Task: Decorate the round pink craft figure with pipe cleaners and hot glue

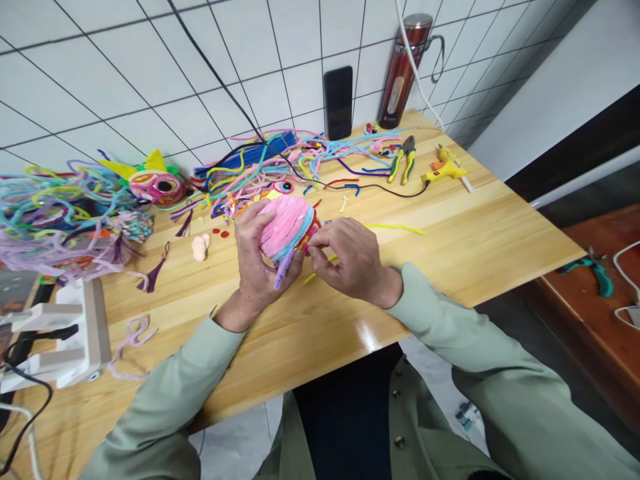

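Observation:
My left hand (253, 257) is wrapped round a pipe-cleaner figure (286, 227), pink with a light blue band and red at its right side. A purple fuzzy piece (284, 268) sticks out of its lower edge, and an eye (284, 188) shows at its top. My right hand (350, 257) pinches at the figure's right side with thumb and forefinger. What those fingertips hold is hidden. Yellow pipe cleaner shows below the right hand, and another yellow stem (397, 228) lies to its right on the wooden table (450, 247).
Piled pipe cleaners (60, 213) and a finished-looking colourful figure (157, 183) lie at left. Pliers (403, 160), a yellow glue gun (447, 168), a phone (339, 103) and a red flask (406, 73) stand or lie behind. A power strip (97, 327) is front left; a black cord crosses the table.

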Available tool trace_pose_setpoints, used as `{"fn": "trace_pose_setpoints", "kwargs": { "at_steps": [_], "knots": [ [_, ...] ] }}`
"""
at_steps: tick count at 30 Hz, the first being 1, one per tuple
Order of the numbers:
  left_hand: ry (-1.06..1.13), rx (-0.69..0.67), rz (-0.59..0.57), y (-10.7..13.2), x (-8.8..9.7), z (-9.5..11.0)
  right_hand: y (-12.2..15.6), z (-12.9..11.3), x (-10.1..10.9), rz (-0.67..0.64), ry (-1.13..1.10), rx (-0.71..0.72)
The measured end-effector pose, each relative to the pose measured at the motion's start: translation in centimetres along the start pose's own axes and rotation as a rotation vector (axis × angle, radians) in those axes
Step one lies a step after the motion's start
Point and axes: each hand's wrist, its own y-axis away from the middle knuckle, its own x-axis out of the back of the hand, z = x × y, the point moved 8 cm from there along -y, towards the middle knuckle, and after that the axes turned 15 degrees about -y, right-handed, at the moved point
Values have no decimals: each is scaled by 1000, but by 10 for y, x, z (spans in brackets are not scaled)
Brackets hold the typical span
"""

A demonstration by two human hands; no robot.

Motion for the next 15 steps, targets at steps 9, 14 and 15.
{"fn": "trace_pose_setpoints", "kwargs": {
  "at_steps": [9, 14, 15],
  "knots": [
    [16, 1, 1, 2, -2, -4, -4, -6, 1, 32, 22, 82],
    [41, 52, -31, 4, -5, -12, -3, 3, -1, 23, -37, 44],
    [39, 59, -35, 4, -5, -14, -3, 12, 2, 26, -53, -1]
  ]
}}
